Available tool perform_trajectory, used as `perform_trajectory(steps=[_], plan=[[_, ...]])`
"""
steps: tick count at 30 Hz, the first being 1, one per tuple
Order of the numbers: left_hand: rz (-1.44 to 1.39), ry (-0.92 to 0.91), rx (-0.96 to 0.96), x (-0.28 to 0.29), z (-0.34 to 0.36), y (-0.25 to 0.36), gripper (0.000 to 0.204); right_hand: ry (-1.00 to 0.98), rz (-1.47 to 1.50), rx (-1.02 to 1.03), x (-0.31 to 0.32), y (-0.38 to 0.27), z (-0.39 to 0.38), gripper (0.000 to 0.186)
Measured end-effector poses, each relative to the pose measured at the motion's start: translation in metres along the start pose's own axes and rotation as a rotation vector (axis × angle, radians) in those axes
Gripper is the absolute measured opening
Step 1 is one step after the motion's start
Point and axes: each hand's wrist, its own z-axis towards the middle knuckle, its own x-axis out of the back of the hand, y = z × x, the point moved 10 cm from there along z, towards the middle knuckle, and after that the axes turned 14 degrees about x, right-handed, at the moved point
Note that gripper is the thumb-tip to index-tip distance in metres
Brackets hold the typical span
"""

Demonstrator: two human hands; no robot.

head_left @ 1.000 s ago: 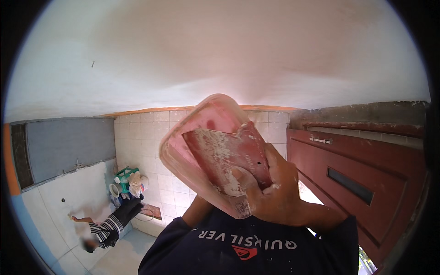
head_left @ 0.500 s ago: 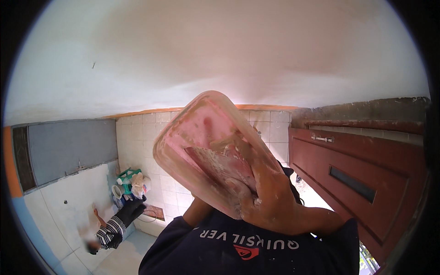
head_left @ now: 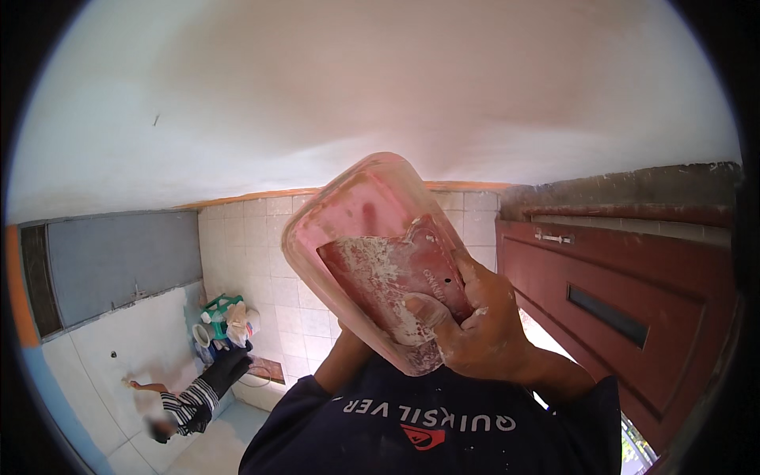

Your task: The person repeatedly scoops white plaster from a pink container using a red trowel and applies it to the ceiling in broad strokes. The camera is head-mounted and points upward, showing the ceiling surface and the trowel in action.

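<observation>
My right hand [head_left: 483, 332] is closed on a wide red scraper [head_left: 380, 277] caked with pale paste, its thumb on the blade. The scraper lies over a pale pink, translucent plastic container [head_left: 368, 190] with rounded corners, smeared inside. My left hand [head_left: 344, 348] reaches under the container from below; its fingers are hidden behind it. Both are held in front of my dark shirt, close to a large white surface [head_left: 380, 87].
A co-worker [head_left: 190, 404] in a striped top is at the left, arm out against pale panels. Buckets and a green item [head_left: 226, 305] stand by their feet on white tiles [head_left: 277, 245]. A red door [head_left: 602, 277] is at right, a grey panel [head_left: 123, 257] at left.
Half a second ago the scraper was tipped deeper into the container; now more of its face shows again. The container has shifted slightly right, and the co-worker's arm has moved.
</observation>
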Motion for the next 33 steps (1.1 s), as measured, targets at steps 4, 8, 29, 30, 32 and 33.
perform_trajectory(steps=[4,8,29,30,32,33], plan=[[-0.001,0.000,0.001,-0.001,0.001,0.001,0.065,-0.073,-0.023,-0.055,0.008,-0.001,0.005,0.038],[-0.002,0.004,0.007,-0.002,0.003,0.001,0.064,-0.094,-0.015,-0.069,0.014,0.002,0.007,0.037],[0.022,0.017,0.021,-0.007,0.008,0.001,0.059,-0.066,-0.399,0.213,0.008,-0.028,0.009,0.037],[0.020,0.017,0.018,-0.006,0.009,0.001,0.059,-0.064,-0.400,0.236,0.005,-0.027,0.008,0.038],[0.020,0.014,0.019,-0.006,0.010,0.002,0.058,-0.068,-0.402,0.243,-0.002,-0.022,0.003,0.041],[0.022,0.015,0.016,-0.006,0.010,0.002,0.058,-0.074,-0.403,0.230,-0.004,-0.017,0.001,0.042]])
